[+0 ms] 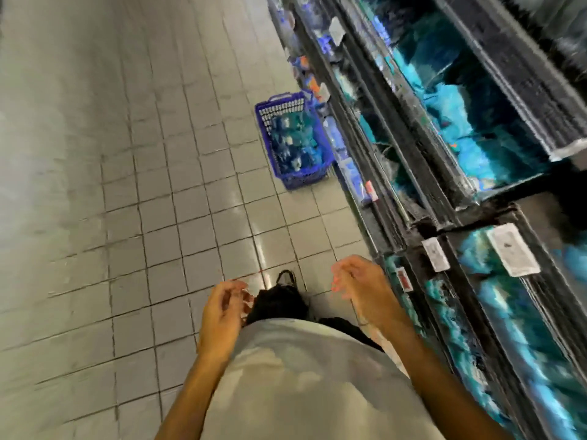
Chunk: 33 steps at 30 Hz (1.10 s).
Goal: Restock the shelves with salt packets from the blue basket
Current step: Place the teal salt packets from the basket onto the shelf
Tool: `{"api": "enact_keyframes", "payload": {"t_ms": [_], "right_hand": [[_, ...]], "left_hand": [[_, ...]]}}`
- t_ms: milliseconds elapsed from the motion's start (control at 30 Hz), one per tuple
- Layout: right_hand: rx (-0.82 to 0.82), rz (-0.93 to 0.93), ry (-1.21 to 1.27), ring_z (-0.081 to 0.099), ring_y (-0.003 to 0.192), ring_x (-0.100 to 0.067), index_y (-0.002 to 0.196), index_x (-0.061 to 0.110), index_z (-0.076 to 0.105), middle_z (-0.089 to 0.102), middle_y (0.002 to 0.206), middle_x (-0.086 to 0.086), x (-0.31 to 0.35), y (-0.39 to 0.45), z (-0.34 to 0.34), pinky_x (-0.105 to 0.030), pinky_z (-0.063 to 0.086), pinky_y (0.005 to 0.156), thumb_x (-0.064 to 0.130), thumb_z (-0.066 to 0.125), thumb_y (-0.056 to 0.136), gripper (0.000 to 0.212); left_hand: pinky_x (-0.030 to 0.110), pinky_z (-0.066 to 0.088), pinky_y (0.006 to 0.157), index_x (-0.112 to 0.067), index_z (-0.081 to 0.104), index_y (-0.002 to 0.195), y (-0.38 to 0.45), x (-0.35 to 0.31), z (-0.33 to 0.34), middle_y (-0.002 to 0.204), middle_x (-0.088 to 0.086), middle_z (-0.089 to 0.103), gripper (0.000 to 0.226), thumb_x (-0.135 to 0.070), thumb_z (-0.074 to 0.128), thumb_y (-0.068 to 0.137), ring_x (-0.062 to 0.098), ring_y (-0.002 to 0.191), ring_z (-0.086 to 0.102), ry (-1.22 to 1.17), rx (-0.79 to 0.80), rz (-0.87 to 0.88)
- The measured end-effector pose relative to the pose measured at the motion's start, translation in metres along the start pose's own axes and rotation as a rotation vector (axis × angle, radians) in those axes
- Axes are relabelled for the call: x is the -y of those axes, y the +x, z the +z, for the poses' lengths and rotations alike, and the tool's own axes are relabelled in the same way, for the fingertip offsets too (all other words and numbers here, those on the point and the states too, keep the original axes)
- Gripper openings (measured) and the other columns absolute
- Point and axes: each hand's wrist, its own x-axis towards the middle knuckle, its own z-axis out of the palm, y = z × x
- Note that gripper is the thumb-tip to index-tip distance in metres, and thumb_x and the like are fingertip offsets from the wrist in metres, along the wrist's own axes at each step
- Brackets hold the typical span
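You're standing in the aisle with both hands empty: left hand and right hand are hanging loosely curled, grasping nothing. The basket is sitting on the floor well ahead, against the shelves, packets showing inside. Risk: the view is blurring, so you're likely misjudging the reach or kicking the basket.

A shop aisle. Long dark shelves down the right side of the frame, packed with blue packets. White price tags on the shelf edges. Grey floor tiles on the left. Blue basket on the floor, upper middle.
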Motion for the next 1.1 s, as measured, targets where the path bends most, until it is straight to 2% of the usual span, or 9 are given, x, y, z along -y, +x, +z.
{"api": "enact_keyframes", "payload": {"t_ms": [67, 133, 200, 267, 333, 533, 800, 1000, 1100], "right_hand": [[0.045, -0.051, -0.018, 0.071, 0.081, -0.025, 0.078, 0.037, 0.070, 0.072, 0.075, 0.004, 0.020, 0.020, 0.012, -0.038, 0.056, 0.071, 0.036, 0.060, 0.081, 0.011], [0.077, -0.069, -0.048, 0.071, 0.080, -0.026, 0.078, 0.035, 0.069, 0.072, 0.075, 0.001, 0.038, 0.042, 0.026, -0.038, 0.053, 0.069, 0.029, 0.061, 0.086, 0.013], [0.109, -0.064, -0.071, 0.071, 0.074, -0.018, 0.079, 0.033, 0.069, 0.073, 0.075, -0.001, 0.053, 0.065, 0.040, -0.033, 0.050, 0.066, 0.023, 0.061, 0.091, 0.017], [0.144, -0.046, -0.087, 0.072, 0.071, -0.013, 0.080, 0.032, 0.069, 0.074, 0.075, -0.001, 0.067, 0.090, 0.054, -0.031, 0.049, 0.065, 0.028, 0.062, 0.091, 0.014], [0.156, -0.022, -0.084, 0.071, 0.071, -0.019, 0.081, 0.029, 0.071, 0.074, 0.075, -0.003, 0.079, 0.115, 0.064, -0.035, 0.051, 0.064, 0.035, 0.063, 0.087, 0.011], [0.001, 0.051, 0.011, 0.068, 0.062, -0.017, 0.087, 0.012, 0.071, 0.073, 0.071, -0.006, 0.115, 0.185, 0.074, -0.030, 0.048, 0.056, 0.004, 0.059, 0.096, 0.017], [-0.250, 0.158, 0.128, 0.064, 0.060, -0.018, 0.086, 0.009, 0.069, 0.071, 0.068, -0.006, 0.135, 0.248, 0.046, -0.030, 0.047, 0.056, 0.002, 0.057, 0.097, 0.018], [-0.374, 0.282, 0.229, 0.062, 0.048, -0.012, 0.087, 0.004, 0.067, 0.069, 0.069, -0.013, 0.142, 0.314, 0.012, -0.018, 0.041, 0.040, 0.000, 0.054, 0.100, 0.019], [-0.348, 0.294, 0.229, 0.064, 0.053, -0.018, 0.087, 0.007, 0.065, 0.067, 0.073, -0.017, 0.160, 0.366, 0.000, -0.027, 0.046, 0.052, 0.002, 0.051, 0.102, 0.021]], "left_hand": [[0.028, 0.054, 0.068, -0.028, 0.067, 0.101, 0.002, 0.011, -0.013, 0.087, -0.002, 0.073, 0.019, -0.022, 0.050, 0.106, 0.021, 0.082, 0.070, -0.042, -0.080, -0.063], [0.021, 0.054, 0.062, -0.023, 0.067, 0.103, 0.010, 0.016, -0.024, 0.086, -0.005, 0.073, 0.017, -0.019, 0.050, 0.105, 0.017, 0.079, 0.070, -0.093, -0.150, -0.117], [0.017, 0.053, 0.054, -0.021, 0.066, 0.101, 0.026, 0.014, -0.033, 0.082, -0.003, 0.073, 0.019, -0.010, 0.050, 0.105, 0.015, 0.070, 0.069, -0.162, -0.216, -0.158], [0.016, 0.052, 0.051, -0.020, 0.065, 0.098, 0.050, 0.008, -0.044, 0.080, 0.002, 0.072, 0.021, -0.006, 0.050, 0.104, 0.015, 0.067, 0.068, -0.194, -0.259, -0.172], [0.017, 0.053, 0.051, -0.019, 0.064, 0.098, 0.080, 0.000, -0.054, 0.083, 0.003, 0.071, 0.019, -0.007, 0.050, 0.104, 0.013, 0.065, 0.068, -0.194, -0.262, -0.180], [0.022, 0.053, 0.054, -0.017, 0.065, 0.103, 0.195, -0.038, -0.076, 0.088, 0.003, 0.072, 0.018, -0.015, 0.048, 0.106, 0.022, 0.076, 0.070, -0.116, -0.102, -0.209], [0.019, 0.050, 0.052, -0.013, 0.066, 0.103, 0.344, -0.140, -0.043, 0.087, 0.006, 0.071, 0.022, -0.011, 0.044, 0.106, 0.009, 0.064, 0.067, -0.040, 0.216, -0.120], [0.019, 0.049, 0.052, -0.009, 0.065, 0.101, 0.435, -0.199, 0.002, 0.088, 0.010, 0.071, 0.021, -0.013, 0.045, 0.107, 0.013, 0.066, 0.067, 0.034, 0.327, -0.089], [0.020, 0.050, 0.054, -0.014, 0.065, 0.101, 0.471, -0.220, 0.017, 0.088, 0.006, 0.072, 0.021, -0.015, 0.046, 0.107, 0.010, 0.067, 0.068, 0.093, 0.327, -0.096]]}}
